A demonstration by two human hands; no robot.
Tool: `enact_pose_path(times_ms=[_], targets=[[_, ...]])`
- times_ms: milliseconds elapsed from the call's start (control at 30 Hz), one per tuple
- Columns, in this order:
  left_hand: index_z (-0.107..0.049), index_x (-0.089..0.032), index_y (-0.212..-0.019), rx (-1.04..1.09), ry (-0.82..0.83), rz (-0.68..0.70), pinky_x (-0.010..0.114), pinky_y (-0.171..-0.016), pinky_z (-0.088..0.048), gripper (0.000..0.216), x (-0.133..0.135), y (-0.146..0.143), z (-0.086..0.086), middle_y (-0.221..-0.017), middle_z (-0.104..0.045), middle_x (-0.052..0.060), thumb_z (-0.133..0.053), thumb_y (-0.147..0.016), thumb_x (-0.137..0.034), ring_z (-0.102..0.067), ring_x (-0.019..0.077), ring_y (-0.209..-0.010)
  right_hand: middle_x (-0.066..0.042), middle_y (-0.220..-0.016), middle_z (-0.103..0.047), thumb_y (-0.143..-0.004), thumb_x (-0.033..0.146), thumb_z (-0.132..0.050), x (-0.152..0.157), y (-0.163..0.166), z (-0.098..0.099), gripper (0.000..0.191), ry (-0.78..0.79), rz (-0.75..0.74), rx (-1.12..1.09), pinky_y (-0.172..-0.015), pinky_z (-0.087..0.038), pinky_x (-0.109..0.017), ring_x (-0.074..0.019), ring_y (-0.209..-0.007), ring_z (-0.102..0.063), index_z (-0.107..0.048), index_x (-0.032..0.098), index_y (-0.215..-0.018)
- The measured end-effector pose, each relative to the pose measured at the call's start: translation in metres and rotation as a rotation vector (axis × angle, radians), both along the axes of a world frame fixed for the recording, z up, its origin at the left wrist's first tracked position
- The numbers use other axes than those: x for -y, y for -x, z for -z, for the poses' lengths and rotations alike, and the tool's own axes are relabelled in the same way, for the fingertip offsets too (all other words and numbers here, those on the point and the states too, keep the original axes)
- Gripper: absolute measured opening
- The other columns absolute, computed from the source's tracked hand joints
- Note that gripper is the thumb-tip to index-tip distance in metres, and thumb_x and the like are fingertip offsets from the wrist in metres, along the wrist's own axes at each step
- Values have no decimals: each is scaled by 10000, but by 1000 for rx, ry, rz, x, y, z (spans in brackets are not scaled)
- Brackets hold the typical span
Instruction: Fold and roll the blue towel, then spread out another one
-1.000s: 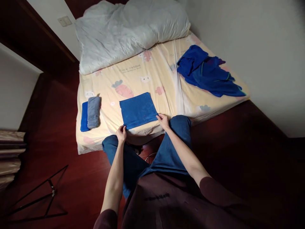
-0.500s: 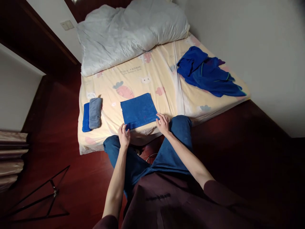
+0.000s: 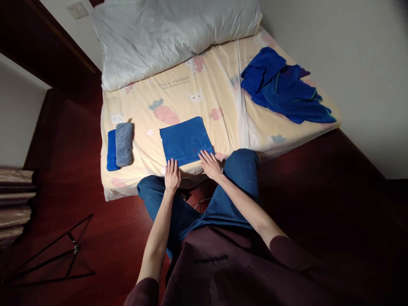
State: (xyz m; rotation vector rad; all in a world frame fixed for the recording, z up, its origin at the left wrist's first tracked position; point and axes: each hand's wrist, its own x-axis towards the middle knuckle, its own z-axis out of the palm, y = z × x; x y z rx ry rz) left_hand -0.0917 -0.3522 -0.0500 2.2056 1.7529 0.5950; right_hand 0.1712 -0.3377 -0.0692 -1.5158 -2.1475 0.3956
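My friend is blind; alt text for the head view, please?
A person's left hand and right hand rest on a folded blue cloth, on a carrot-print bedsheet; gray cloth roll and blue bundle lie left, crumpled blue fabric right.

Ctr cloth (image 3: 185, 138) is matt, duvet (image 3: 149, 44) sl. glossy.

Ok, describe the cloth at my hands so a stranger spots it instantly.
Find the bed with the carrot-printed sheet. Along its near edge lies a blue cloth, your left hand and right hand at its near corners. Between a grey roll and blue bundle on its left and crumpled blue fabric on its right, it alone lies flat.
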Motion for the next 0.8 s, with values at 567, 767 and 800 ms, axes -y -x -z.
enact_pose_path(times_ms=[567, 767, 800], targets=[[-527, -154, -1546, -66, 76, 127, 531, -1317, -224, 639, -32, 34, -7, -1613, -490, 124, -348, -939, -65, -368, 300, -1562, -74, -1579, -534, -877, 11, -455, -52, -40, -9, 655, 50, -153, 8, -1341, -258, -543, -239, -1527, -456, -596, 162, -1499], [-513, -117, -1549, -206, 107, 201, 510, -1318, -246, 595, -29, 39, -18, -1614, -477, 159, -358, -976, -85, -393, 296, -1548, -14, -1570, -541, -916, -11, -386, -57, -70, -11, 663, 90, -235, 52, -1327, -325, -497, -189, -1520, -457, -619, 251, -1479], [-505, -120, -1556, -241, 110, 225, 501, -1317, -256, 592, -25, 41, -22, -1622, -466, 153, -362, -982, -89, -394, 291, -1548, -21, -1570, -541, -918, -7, -392, -53, -74, -12, 655, 86, -252, 71, -1324, -334, -489, -191, -1518, -459, -620, 246, -1478]])
